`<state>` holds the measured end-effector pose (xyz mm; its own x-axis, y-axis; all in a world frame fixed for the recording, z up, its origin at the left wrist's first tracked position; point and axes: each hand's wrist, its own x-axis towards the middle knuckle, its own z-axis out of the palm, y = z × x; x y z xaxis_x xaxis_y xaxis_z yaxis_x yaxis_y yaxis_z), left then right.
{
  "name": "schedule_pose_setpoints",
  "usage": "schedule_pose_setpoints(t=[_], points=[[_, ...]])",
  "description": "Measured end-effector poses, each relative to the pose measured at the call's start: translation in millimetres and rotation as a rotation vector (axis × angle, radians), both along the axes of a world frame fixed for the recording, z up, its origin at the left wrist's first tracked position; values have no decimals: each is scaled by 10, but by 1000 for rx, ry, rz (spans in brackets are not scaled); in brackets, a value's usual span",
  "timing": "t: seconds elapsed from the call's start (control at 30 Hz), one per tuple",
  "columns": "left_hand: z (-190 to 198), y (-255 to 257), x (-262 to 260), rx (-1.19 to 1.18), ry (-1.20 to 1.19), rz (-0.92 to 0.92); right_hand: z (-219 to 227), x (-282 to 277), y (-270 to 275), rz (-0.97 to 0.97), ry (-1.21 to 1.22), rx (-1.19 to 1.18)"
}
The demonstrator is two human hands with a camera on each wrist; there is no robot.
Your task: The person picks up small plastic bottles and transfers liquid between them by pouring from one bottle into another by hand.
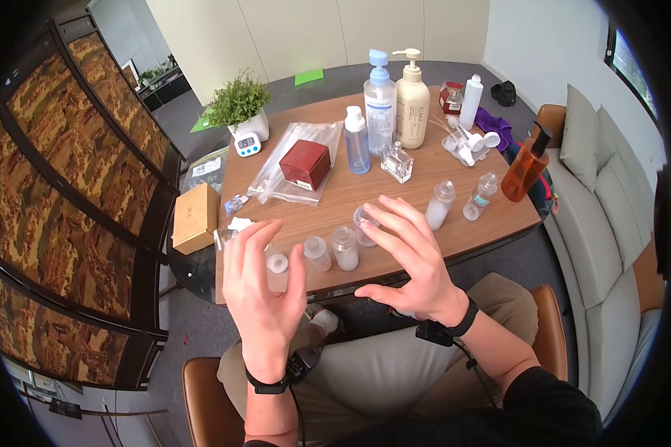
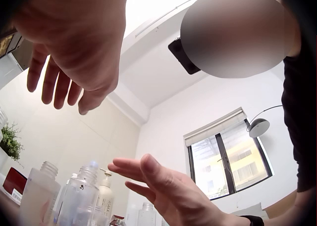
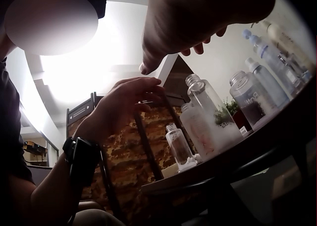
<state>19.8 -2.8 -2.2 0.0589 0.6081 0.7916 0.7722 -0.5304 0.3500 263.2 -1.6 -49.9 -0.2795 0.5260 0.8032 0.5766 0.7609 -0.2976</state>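
Note:
Both hands are raised over the table's near edge and hold nothing. In the head view the left hand (image 1: 265, 287) has its fingers extended and thumb apart, in front of a small bottle lying or standing with a white end (image 1: 276, 261). The right hand (image 1: 414, 268) has its fingers spread toward the left, its fingertips overlapping the view of a clear open bottle (image 1: 366, 226). Between the hands stand two small uncapped bottles, one (image 1: 317, 254) beside the other (image 1: 344, 248), with whitish contents. Farther right are a foamy bottle (image 1: 440, 205) and a clear one (image 1: 480, 197).
Behind stand a blue pump bottle (image 1: 380, 112), a cream pump bottle (image 1: 412, 108), a perfume bottle (image 1: 397, 162) and an amber bottle (image 1: 525, 170). A dark red box (image 1: 305, 164) lies on a plastic bag. At left are a carton (image 1: 195, 218), a timer (image 1: 247, 144) and a plant (image 1: 238, 100).

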Motion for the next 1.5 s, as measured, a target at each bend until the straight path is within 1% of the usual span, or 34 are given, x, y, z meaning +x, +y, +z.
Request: schedule_pose_setpoints(t=[0.1, 0.17, 0.2, 0.27, 0.43, 0.57, 0.67, 0.73, 0.77, 0.8, 0.9, 0.93, 0.97, 1.03, 1.27, 1.5], points=[[31, -52, -45, -58, -70, 20, -43, -40, 4, -18, 31, -1], [59, -57, -32, -26, -92, 36, -94, -47, 17, -63, 56, 36], [73, -73, -36, -55, -110, 55, -119, -57, 22, -60, 54, 39], [67, -85, -45, -81, -131, 76, -160, -71, 29, -58, 166, 82], [23, -112, -43, -125, -258, 104, -187, -44, 20, -29, 142, 81], [-4, -101, -62, -95, -221, 129, -201, -74, 26, -18, 131, 93], [8, -112, -55, -117, -204, 167, -252, -76, 31, -11, 104, 132], [62, -135, -31, -182, -191, 236, -236, -95, 29, 11, 113, 101], [62, -140, -26, -180, -191, 235, -229, -105, 28, 33, 124, 70], [61, -145, -22, -238, -208, 239, -226, -110, 24, 31, 124, 73], [35, -135, -18, -340, -215, 242, -221, -143, -5, -23, 123, 18], [15, -128, -20, -388, -204, 245, -223, -178, -21, -57, 161, -36], [-1, -123, -25, -388, -205, 244, -223, -204, -36, -92, 200, -91], [-21, -113, -31, -415, -152, 201, -208, -223, -61, -93, 201, -112], [-16, -122, 5, -464, -75, 212, -267, -267, -70, -85, 230, -210], [11, -141, 32, -522, -58, 199, -316, -288, -53, -91, 236, -183]])
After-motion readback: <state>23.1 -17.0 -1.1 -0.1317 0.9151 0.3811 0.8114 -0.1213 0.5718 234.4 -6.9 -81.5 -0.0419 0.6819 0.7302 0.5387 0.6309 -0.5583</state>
